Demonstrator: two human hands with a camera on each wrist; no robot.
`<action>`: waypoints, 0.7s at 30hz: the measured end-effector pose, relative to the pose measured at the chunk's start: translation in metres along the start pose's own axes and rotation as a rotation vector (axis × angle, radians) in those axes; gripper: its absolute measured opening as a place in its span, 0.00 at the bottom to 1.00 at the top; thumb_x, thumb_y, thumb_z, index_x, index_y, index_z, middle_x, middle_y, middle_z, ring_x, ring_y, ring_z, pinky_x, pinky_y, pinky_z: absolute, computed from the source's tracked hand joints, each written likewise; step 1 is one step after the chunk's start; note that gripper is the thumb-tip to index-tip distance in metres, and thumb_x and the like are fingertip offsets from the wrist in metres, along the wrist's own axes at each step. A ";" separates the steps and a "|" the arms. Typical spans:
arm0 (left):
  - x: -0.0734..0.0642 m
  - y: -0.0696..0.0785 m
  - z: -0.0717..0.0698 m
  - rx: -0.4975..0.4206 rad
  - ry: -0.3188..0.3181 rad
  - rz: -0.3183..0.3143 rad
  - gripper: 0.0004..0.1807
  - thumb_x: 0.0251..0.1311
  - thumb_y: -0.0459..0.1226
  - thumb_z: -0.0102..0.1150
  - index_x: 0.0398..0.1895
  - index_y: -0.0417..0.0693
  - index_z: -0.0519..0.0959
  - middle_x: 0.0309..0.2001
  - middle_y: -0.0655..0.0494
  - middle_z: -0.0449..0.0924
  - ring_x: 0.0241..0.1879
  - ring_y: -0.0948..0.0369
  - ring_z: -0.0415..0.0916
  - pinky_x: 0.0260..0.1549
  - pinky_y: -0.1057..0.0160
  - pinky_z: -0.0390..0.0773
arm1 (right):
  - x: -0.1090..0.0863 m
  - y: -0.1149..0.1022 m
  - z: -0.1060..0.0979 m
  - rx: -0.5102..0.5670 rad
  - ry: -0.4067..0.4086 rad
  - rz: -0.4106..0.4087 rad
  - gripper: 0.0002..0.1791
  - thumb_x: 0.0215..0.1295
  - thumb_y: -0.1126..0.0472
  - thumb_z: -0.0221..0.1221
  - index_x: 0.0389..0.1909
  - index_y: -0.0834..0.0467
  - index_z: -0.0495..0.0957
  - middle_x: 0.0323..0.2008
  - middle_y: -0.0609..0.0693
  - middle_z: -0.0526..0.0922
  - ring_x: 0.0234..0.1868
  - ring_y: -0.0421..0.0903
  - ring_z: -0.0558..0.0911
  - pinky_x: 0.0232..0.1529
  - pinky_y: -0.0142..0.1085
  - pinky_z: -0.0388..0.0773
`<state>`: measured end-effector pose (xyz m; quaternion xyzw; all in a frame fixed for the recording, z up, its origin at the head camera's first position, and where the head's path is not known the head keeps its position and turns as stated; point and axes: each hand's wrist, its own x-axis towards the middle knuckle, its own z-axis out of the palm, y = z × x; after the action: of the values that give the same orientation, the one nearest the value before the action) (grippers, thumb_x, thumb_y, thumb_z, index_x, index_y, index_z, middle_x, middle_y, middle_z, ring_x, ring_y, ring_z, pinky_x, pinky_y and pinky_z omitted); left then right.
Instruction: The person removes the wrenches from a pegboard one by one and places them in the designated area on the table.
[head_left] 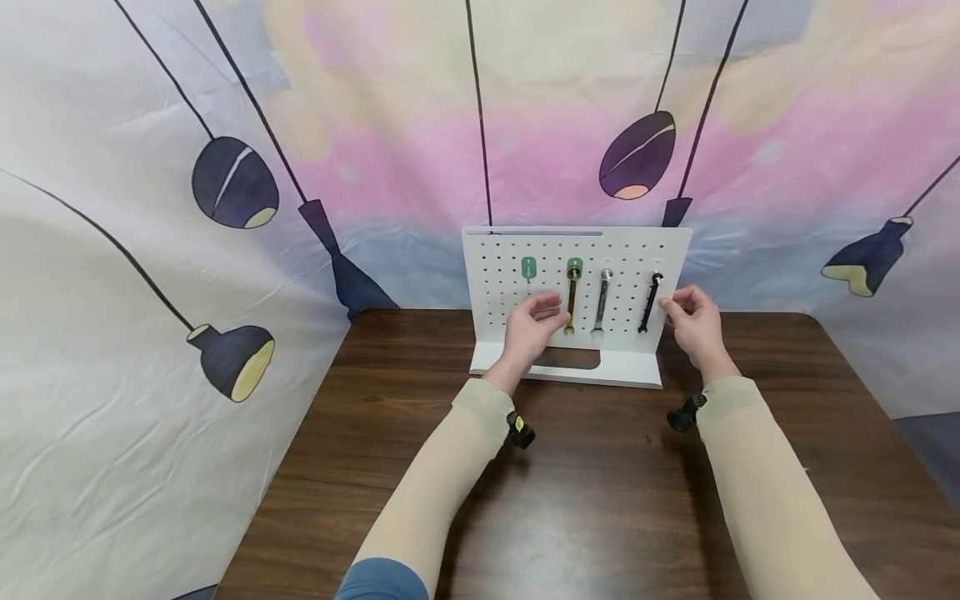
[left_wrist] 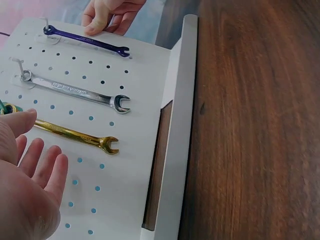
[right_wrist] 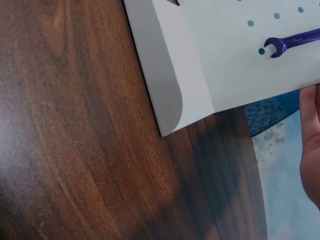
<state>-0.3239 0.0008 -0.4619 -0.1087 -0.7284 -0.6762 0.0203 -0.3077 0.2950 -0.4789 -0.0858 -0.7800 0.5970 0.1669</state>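
Centre-right, a gold wrench (head_left: 572,307), silver wrench (head_left: 602,305) and purple wrench (head_left: 649,303) already hang on a pegboard (head_left: 626,310); the leftmost green hook (head_left: 528,267) shows none. Left hand (head_left: 528,332) relaxed beside gold, no grip visible; right hand (head_left: 697,323) pinches the pegboard's edge.

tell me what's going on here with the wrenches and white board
A person's right hand grips the edge of a white pegboard beside the purple wrench. The board stands on a wooden table. The left hand is at the gold wrench; whether it touches is hard to tell. The silver wrench hangs between those two, which also hang on the board.
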 end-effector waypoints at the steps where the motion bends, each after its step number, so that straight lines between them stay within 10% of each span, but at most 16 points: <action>1: 0.001 0.000 0.001 -0.014 0.008 0.001 0.21 0.65 0.31 0.75 0.60 0.45 0.85 0.56 0.55 0.88 0.57 0.57 0.85 0.55 0.61 0.85 | 0.000 -0.001 0.001 -0.001 -0.003 0.004 0.09 0.79 0.58 0.63 0.43 0.59 0.74 0.37 0.39 0.78 0.41 0.34 0.78 0.43 0.22 0.80; 21: 0.013 0.009 0.021 -0.156 0.050 0.008 0.22 0.61 0.23 0.74 0.59 0.41 0.85 0.54 0.49 0.89 0.53 0.56 0.87 0.52 0.64 0.86 | -0.001 -0.003 0.000 -0.035 -0.007 0.017 0.12 0.79 0.56 0.62 0.46 0.60 0.73 0.39 0.41 0.77 0.42 0.35 0.78 0.44 0.23 0.80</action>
<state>-0.3324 0.0242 -0.4526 -0.0961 -0.6722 -0.7334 0.0324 -0.3068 0.2936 -0.4758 -0.0933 -0.7900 0.5851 0.1575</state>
